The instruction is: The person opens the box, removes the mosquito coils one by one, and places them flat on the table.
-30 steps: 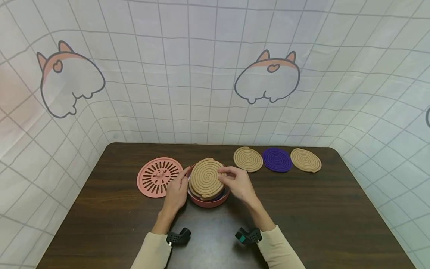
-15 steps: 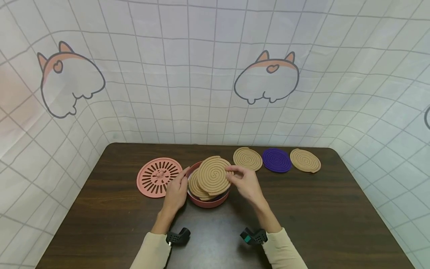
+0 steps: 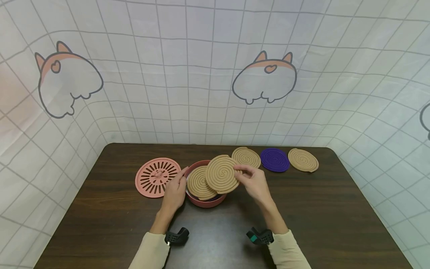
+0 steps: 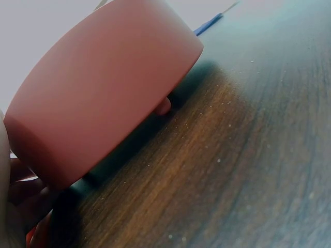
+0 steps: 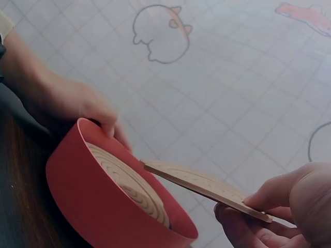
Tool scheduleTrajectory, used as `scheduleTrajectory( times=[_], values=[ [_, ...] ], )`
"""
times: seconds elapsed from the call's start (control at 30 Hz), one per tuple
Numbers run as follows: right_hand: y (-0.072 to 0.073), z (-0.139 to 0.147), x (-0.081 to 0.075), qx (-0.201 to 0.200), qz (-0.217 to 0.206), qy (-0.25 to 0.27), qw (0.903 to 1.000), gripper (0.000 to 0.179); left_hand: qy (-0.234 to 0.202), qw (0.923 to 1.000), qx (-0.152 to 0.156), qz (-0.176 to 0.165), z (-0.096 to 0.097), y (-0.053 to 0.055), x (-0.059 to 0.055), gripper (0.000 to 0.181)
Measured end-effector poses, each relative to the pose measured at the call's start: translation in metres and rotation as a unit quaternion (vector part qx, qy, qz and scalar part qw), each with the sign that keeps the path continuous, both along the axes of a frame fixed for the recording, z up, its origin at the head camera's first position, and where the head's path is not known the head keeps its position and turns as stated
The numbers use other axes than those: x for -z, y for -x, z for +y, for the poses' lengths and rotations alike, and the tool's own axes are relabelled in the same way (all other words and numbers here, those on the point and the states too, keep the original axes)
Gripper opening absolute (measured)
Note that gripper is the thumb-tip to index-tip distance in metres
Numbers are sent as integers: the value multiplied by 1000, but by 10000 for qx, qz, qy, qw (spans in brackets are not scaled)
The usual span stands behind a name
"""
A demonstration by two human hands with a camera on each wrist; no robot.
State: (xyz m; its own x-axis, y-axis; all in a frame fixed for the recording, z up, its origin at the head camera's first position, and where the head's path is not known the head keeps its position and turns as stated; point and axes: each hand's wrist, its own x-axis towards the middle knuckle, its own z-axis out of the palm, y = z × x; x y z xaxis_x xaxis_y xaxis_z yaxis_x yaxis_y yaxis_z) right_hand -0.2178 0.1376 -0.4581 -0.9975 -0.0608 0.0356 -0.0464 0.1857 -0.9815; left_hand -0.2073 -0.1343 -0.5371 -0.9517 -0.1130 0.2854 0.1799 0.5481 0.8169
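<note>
A round pink tin [image 3: 205,204] stands on the dark wooden table, a small foot showing under its wall [image 4: 108,88] in the left wrist view. My left hand [image 3: 174,192] grips its left side, fingers over the rim in the right wrist view. Inside lies a tan mosquito coil [image 3: 198,184], with something dark purple showing beneath it. Another tan mosquito coil [image 3: 221,175] is pinched by its right edge between the thumb and fingers of my right hand [image 3: 256,185]. It is held above the tin's right side, tilted, and overlaps the tin in the head view.
To the left of the tin lies a pink slotted lid [image 3: 158,174]. Along the back of the table sit a tan coil [image 3: 246,157], a purple coil [image 3: 274,160] and a second tan coil [image 3: 303,160] in a row. A gridded white curtain [image 3: 201,112] hangs behind.
My right hand has carried the pinched coil rightward from over the middle of the tin, uncovering the tan coil left inside. My left hand keeps its hold on the tin.
</note>
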Motion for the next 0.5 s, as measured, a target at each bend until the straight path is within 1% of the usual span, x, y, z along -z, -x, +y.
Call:
scheduleTrajectory(
  times=[0.13,0.5],
  values=[
    [2,6,1,110,4,76,9999,27,-20,10000,-17,-2,-1,1,1,42],
    [9,27,1,486,-19,77,9988,26,-70,10000,36,-16,-1,1,1,43]
  ],
)
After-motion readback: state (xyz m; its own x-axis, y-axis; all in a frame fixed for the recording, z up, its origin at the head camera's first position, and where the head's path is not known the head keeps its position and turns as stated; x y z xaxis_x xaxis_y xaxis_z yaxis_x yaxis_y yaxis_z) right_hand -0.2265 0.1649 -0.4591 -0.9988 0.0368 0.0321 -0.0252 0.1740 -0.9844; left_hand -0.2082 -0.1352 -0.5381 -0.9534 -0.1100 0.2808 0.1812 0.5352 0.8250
